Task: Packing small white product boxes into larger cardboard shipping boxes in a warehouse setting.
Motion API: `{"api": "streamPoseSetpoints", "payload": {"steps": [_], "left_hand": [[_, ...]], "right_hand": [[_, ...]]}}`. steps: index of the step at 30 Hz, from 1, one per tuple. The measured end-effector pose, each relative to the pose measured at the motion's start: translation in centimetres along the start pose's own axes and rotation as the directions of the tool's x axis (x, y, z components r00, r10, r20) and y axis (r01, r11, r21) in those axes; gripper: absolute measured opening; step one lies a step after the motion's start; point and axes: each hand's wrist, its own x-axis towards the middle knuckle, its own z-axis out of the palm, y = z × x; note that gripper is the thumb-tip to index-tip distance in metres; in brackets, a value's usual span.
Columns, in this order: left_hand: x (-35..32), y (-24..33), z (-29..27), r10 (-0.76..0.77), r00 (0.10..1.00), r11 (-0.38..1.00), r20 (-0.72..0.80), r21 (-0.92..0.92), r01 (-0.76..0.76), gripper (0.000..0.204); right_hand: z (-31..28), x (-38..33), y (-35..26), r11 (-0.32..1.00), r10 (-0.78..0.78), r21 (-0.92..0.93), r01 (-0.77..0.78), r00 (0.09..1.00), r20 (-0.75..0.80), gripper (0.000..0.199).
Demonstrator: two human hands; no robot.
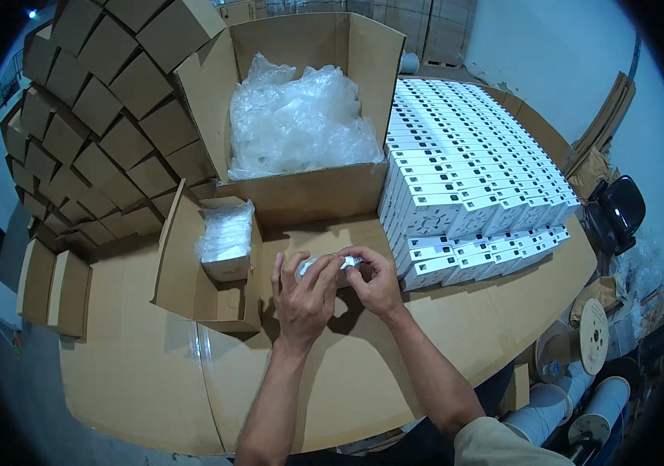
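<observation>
Head view: both hands meet over the cardboard-covered bench, just in front of the large open carton. The left hand and right hand together pinch a small item in a clear plastic bag; fingers of both are closed on it, thumbs on the near side. The item is mostly hidden by the fingers, so its exact shape cannot be told.

Handling, as judged: small and light, since fingertips alone carry it. The plastic film looks thin, soft and likely slippery; hold best taken at the two ends, as now, on the firm item rather than on loose film.

Orientation: the long axis appears to run left to right between the hands, roughly parallel to the carton's near wall. Which end leads cannot be told.

Surroundings relative to the carton: it is filled with crumpled clear bags. Left of it and nearer, a smaller open box holds a bagged bundle. Right of it, rows of small white boxes. Behind and left, stacked brown boxes.
</observation>
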Motion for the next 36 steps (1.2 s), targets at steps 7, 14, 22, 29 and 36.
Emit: {"api": "streamPoseSetpoints", "payload": {"steps": [7, 14, 22, 29, 36], "left_hand": [[0.3, -1.4, 0.1, -0.172, 0.983, 0.946, 0.063, -0.269, 0.183, 0.028], [-0.1, -1.7, 0.5, -0.441, 0.849, 0.558, 0.292, -0.651, 0.514, 0.029], [-0.4, -2.7, 0.8, -0.468, 0.673, 0.303, 0.573, -0.611, 0.731, 0.031], [-2.4, -2.9, 1.8, -0.456, 0.702, 0.465, 0.547, -0.526, 0.712, 0.040], [-5.0, -0.6, -0.2, -0.376, 0.822, 0.857, 0.428, -0.177, 0.484, 0.077]], "right_hand": [[-0.3, 0.2, 0.0, 0.998, -0.021, -0.062, 0.022, 1.000, 0.020, 0.023], [-1.1, 0.3, -1.5, 0.968, -0.048, -0.238, 0.079, 0.990, 0.133, 0.025], [-2.0, 0.7, -4.5, 0.800, -0.212, -0.486, 0.352, 0.923, 0.320, 0.029], [-2.0, 1.9, -5.6, 0.772, -0.054, -0.570, 0.279, 0.924, 0.379, 0.023], [-1.6, 2.8, -6.5, 0.818, -0.052, -0.539, 0.199, 0.960, 0.274, 0.023]]}}
